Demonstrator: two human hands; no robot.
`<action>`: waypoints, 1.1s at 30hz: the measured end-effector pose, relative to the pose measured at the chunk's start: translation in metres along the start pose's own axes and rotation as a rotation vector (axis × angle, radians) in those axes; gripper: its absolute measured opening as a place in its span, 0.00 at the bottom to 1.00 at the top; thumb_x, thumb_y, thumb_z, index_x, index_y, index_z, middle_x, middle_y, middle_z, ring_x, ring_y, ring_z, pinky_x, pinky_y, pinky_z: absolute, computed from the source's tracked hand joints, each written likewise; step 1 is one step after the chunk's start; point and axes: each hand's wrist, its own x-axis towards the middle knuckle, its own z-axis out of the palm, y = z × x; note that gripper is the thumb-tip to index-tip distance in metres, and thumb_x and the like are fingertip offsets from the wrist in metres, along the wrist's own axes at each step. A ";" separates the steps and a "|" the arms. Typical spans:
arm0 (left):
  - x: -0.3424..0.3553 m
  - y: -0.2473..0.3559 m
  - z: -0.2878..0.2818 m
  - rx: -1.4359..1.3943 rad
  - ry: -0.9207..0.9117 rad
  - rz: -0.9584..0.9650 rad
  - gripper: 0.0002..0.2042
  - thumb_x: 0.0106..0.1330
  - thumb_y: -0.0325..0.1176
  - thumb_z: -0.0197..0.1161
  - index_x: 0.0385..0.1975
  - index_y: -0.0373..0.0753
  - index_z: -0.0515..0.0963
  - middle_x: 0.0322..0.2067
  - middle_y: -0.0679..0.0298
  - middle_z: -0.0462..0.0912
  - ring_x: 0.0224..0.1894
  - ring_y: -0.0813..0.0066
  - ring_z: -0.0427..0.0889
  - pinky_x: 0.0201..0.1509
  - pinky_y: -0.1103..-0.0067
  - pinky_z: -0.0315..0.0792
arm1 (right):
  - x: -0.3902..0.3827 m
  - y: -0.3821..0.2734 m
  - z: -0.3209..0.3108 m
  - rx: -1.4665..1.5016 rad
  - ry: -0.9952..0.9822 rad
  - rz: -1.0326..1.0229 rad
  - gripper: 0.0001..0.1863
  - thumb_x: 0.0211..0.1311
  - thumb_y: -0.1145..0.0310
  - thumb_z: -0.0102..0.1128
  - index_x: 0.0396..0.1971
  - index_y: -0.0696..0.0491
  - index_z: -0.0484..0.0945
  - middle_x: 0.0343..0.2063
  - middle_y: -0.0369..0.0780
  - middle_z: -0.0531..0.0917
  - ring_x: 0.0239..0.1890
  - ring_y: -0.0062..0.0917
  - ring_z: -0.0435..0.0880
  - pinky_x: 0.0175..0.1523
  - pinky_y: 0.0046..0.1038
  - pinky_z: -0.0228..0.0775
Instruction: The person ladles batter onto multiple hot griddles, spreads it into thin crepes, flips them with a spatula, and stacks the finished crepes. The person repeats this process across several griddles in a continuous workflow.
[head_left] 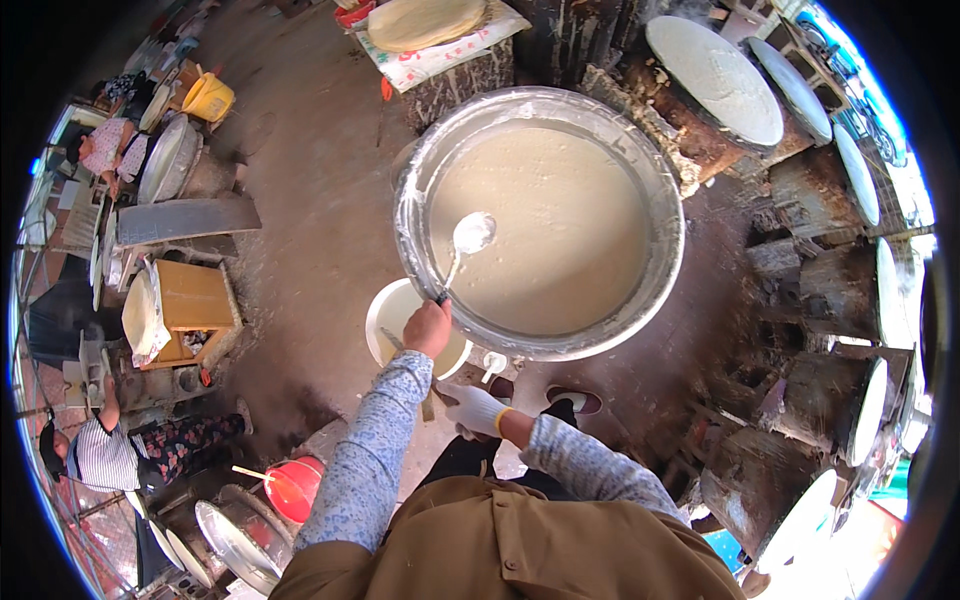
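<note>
My bare left hand (428,328) is closed around the dark handle end of a ladle (474,233). The ladle's round bowl, coated with pale batter, is over the left part of a large metal pot (672,255). Thick cream-coloured batter (560,220) fills much of that pot. Under my left hand stands a white bucket (376,318), with a thin utensil (392,339) leaning inside it. My right hand (474,410), in a white glove, is closed near my lap, just below the bucket. A brown stick-like piece (428,405) shows close to it; what the glove grips is unclear.
Round griddles on sooty stoves line the right side, one bearing a pale round sheet (715,80). Flatbreads (425,22) lie on a stand beyond the pot. At left are a wooden box (190,295), a red bucket (295,488) and a person in a striped top (105,455).
</note>
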 end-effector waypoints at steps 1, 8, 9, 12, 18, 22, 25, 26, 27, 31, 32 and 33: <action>0.000 -0.003 0.000 0.011 -0.005 -0.005 0.25 0.73 0.51 0.47 0.32 0.31 0.77 0.31 0.43 0.84 0.37 0.43 0.84 0.43 0.56 0.77 | 0.022 0.005 -0.002 -0.079 0.071 0.047 0.24 0.62 0.72 0.53 0.60 0.47 0.73 0.20 0.38 0.81 0.14 0.24 0.78 0.17 0.29 0.68; -0.001 -0.005 0.011 0.007 0.027 0.012 0.23 0.74 0.49 0.46 0.33 0.32 0.76 0.30 0.45 0.83 0.35 0.45 0.84 0.40 0.55 0.76 | 0.128 0.061 -0.002 -1.278 0.071 -0.225 0.09 0.51 0.67 0.63 0.32 0.52 0.85 0.32 0.46 0.86 0.33 0.41 0.87 0.39 0.38 0.79; -0.004 -0.008 0.012 -0.057 0.026 -0.008 0.23 0.74 0.49 0.46 0.33 0.31 0.75 0.30 0.44 0.83 0.34 0.44 0.83 0.40 0.53 0.76 | 0.128 0.060 0.000 -1.324 0.065 -0.302 0.11 0.54 0.65 0.60 0.35 0.53 0.85 0.34 0.47 0.86 0.36 0.42 0.86 0.41 0.39 0.78; -0.004 -0.006 0.009 -0.104 -0.015 -0.028 0.23 0.73 0.49 0.47 0.33 0.31 0.75 0.29 0.43 0.83 0.35 0.42 0.83 0.40 0.54 0.76 | 0.131 0.085 -0.013 -0.912 0.381 -0.263 0.16 0.61 0.62 0.52 0.41 0.54 0.82 0.42 0.48 0.84 0.44 0.43 0.83 0.46 0.41 0.76; -0.002 -0.007 0.006 -0.074 -0.004 -0.026 0.23 0.72 0.50 0.49 0.30 0.34 0.79 0.30 0.46 0.84 0.36 0.44 0.84 0.41 0.56 0.77 | 0.148 0.084 -0.007 -0.049 0.076 0.253 0.18 0.68 0.54 0.51 0.38 0.53 0.82 0.30 0.43 0.85 0.27 0.34 0.85 0.32 0.40 0.76; -0.003 -0.003 0.004 -0.080 -0.018 -0.009 0.23 0.72 0.51 0.50 0.29 0.35 0.79 0.28 0.47 0.84 0.34 0.46 0.85 0.39 0.57 0.78 | 0.151 0.084 -0.025 -0.426 0.192 -0.043 0.19 0.67 0.50 0.52 0.34 0.52 0.81 0.21 0.39 0.81 0.16 0.30 0.79 0.20 0.32 0.70; -0.003 0.003 0.001 -0.046 0.003 0.031 0.23 0.72 0.51 0.49 0.28 0.35 0.79 0.26 0.48 0.84 0.33 0.47 0.85 0.38 0.58 0.78 | 0.151 0.088 -0.021 -0.430 -0.020 0.138 0.16 0.66 0.55 0.53 0.39 0.51 0.81 0.30 0.41 0.84 0.26 0.30 0.83 0.30 0.36 0.74; -0.003 0.003 0.001 -0.055 -0.001 0.025 0.23 0.72 0.51 0.49 0.28 0.35 0.79 0.26 0.48 0.84 0.33 0.47 0.85 0.38 0.58 0.78 | 0.149 0.088 -0.028 -0.533 0.076 0.083 0.15 0.65 0.57 0.53 0.40 0.51 0.82 0.34 0.43 0.84 0.30 0.31 0.84 0.36 0.37 0.75; -0.004 0.003 0.000 -0.063 -0.004 0.018 0.23 0.72 0.51 0.49 0.28 0.35 0.79 0.26 0.48 0.84 0.33 0.47 0.85 0.38 0.58 0.78 | 0.146 0.088 -0.035 -0.634 0.173 0.028 0.14 0.64 0.59 0.54 0.42 0.50 0.82 0.38 0.44 0.84 0.34 0.31 0.85 0.41 0.39 0.75; -0.008 0.004 -0.008 -0.067 -0.022 -0.008 0.24 0.72 0.51 0.49 0.29 0.34 0.79 0.27 0.47 0.84 0.34 0.47 0.85 0.38 0.58 0.78 | 0.108 0.030 -0.039 -0.709 0.060 -0.162 0.16 0.61 0.57 0.55 0.37 0.53 0.83 0.31 0.46 0.86 0.30 0.37 0.86 0.36 0.40 0.76; -0.010 0.002 -0.006 -0.072 -0.030 -0.008 0.24 0.72 0.50 0.49 0.29 0.33 0.79 0.27 0.47 0.84 0.34 0.47 0.85 0.38 0.58 0.78 | 0.110 0.034 -0.037 -0.499 0.130 -0.048 0.17 0.60 0.55 0.56 0.35 0.54 0.83 0.29 0.46 0.86 0.29 0.38 0.86 0.35 0.40 0.76; -0.009 0.001 -0.006 -0.077 -0.037 0.002 0.24 0.72 0.50 0.49 0.29 0.33 0.79 0.28 0.47 0.84 0.34 0.46 0.85 0.38 0.58 0.78 | 0.110 0.037 -0.036 -0.277 0.230 0.045 0.19 0.60 0.53 0.57 0.33 0.56 0.83 0.28 0.47 0.86 0.29 0.39 0.86 0.34 0.40 0.76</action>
